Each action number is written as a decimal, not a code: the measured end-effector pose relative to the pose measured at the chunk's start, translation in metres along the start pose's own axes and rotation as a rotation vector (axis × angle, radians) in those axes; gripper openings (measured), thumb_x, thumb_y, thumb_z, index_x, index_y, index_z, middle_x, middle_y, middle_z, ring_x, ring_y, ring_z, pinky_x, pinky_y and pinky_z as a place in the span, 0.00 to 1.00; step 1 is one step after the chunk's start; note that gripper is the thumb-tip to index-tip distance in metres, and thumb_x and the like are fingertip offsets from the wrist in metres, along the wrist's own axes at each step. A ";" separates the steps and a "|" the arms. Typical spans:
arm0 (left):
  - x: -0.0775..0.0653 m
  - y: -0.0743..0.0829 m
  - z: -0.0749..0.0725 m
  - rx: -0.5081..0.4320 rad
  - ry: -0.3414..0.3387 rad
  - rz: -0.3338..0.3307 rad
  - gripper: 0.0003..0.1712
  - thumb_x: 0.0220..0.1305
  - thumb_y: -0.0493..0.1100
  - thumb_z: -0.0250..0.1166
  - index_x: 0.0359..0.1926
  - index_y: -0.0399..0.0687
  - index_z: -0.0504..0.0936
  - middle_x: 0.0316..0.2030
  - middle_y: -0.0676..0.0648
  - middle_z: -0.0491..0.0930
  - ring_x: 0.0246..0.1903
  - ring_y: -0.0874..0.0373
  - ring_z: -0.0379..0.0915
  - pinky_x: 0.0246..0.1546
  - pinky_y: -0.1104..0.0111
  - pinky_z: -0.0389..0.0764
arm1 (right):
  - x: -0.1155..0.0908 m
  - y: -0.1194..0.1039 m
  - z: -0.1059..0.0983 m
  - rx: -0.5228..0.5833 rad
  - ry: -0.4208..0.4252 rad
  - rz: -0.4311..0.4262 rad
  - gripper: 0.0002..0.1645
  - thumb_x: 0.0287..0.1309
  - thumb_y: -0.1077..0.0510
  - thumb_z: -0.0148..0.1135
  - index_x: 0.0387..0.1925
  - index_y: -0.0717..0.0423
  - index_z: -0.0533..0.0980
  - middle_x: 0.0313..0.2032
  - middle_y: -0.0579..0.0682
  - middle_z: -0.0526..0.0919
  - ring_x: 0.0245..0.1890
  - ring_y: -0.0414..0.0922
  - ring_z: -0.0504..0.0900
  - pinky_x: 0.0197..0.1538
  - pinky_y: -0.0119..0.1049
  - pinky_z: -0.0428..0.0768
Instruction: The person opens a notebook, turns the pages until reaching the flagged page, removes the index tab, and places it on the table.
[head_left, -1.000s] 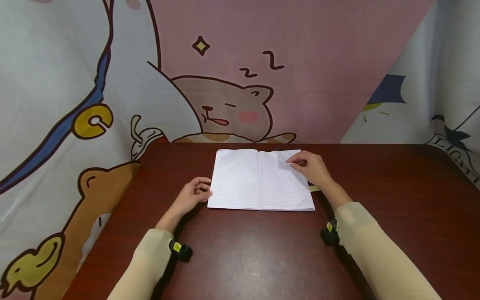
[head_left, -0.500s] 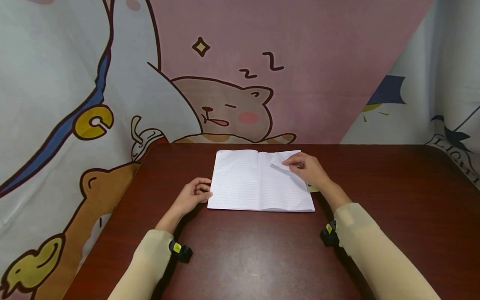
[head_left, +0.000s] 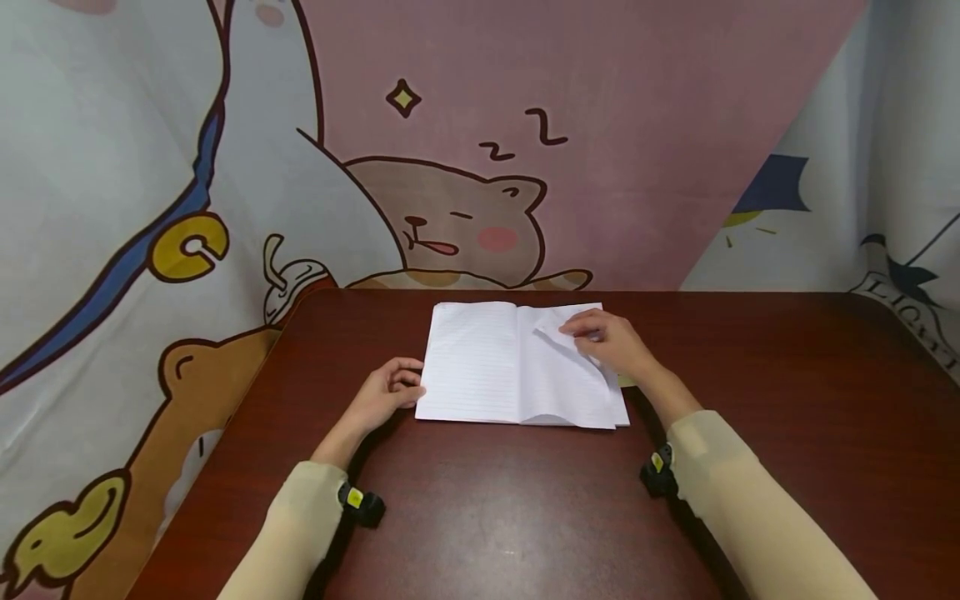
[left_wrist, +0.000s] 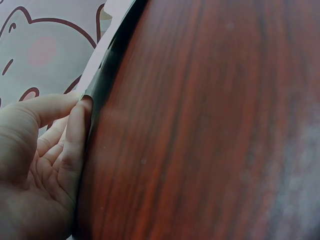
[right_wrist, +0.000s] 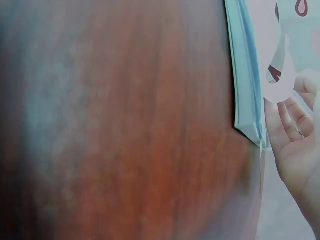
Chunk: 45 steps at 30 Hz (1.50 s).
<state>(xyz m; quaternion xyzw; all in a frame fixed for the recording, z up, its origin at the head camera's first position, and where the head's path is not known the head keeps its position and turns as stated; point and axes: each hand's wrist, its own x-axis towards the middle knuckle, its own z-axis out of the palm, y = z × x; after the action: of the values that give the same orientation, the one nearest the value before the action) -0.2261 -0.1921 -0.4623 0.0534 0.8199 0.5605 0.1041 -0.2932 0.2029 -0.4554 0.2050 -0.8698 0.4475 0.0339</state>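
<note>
An open lined notebook [head_left: 472,362] lies on the table in the head view. My left hand [head_left: 384,393] holds its left edge; the left wrist view shows the thumb above the edge and a finger [left_wrist: 76,125] beneath it. Over the upper right side, my right hand [head_left: 617,343] pinches the corner of a white page [head_left: 566,375]. That page is bent back toward the spine and bulges up at its lower edge. From the right wrist view, the page curls [right_wrist: 280,92] at my fingertips above the thick stack of sheets [right_wrist: 243,75].
The dark red-brown table [head_left: 480,508] extends in front of the notebook and to both sides. A pale yellow-green strip [head_left: 626,381] sticks out from the notebook's right edge. Behind the table hangs a cloth [head_left: 637,167] printed with cartoon animals.
My right hand has drawn the page corner slightly left and toward me, so the page is folded over further and its lower edge has lifted. The left hand stays in place.
</note>
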 end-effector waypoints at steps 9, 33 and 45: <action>-0.001 0.000 0.001 0.002 -0.001 -0.003 0.24 0.66 0.32 0.64 0.62 0.34 0.71 0.45 0.35 0.80 0.32 0.63 0.75 0.36 0.74 0.82 | -0.001 -0.006 0.002 0.047 -0.016 0.002 0.16 0.59 0.65 0.66 0.50 0.60 0.84 0.54 0.59 0.82 0.49 0.54 0.84 0.45 0.23 0.77; -0.002 0.000 0.000 0.004 -0.002 0.009 0.24 0.66 0.32 0.64 0.62 0.34 0.71 0.44 0.36 0.79 0.32 0.63 0.74 0.36 0.73 0.82 | -0.001 -0.025 0.008 0.136 -0.030 0.030 0.13 0.65 0.63 0.61 0.50 0.60 0.83 0.55 0.58 0.83 0.61 0.54 0.76 0.65 0.53 0.71; -0.001 -0.001 0.000 0.003 -0.004 0.013 0.24 0.67 0.33 0.64 0.62 0.34 0.71 0.44 0.37 0.79 0.32 0.64 0.74 0.36 0.73 0.82 | 0.004 -0.028 0.018 0.106 -0.086 -0.081 0.14 0.60 0.71 0.63 0.48 0.65 0.83 0.56 0.63 0.81 0.63 0.59 0.75 0.66 0.57 0.72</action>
<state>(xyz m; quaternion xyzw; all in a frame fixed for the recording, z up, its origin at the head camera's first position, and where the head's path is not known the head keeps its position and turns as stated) -0.2248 -0.1931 -0.4630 0.0600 0.8203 0.5597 0.1017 -0.2833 0.1732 -0.4436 0.2605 -0.8365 0.4821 0.0036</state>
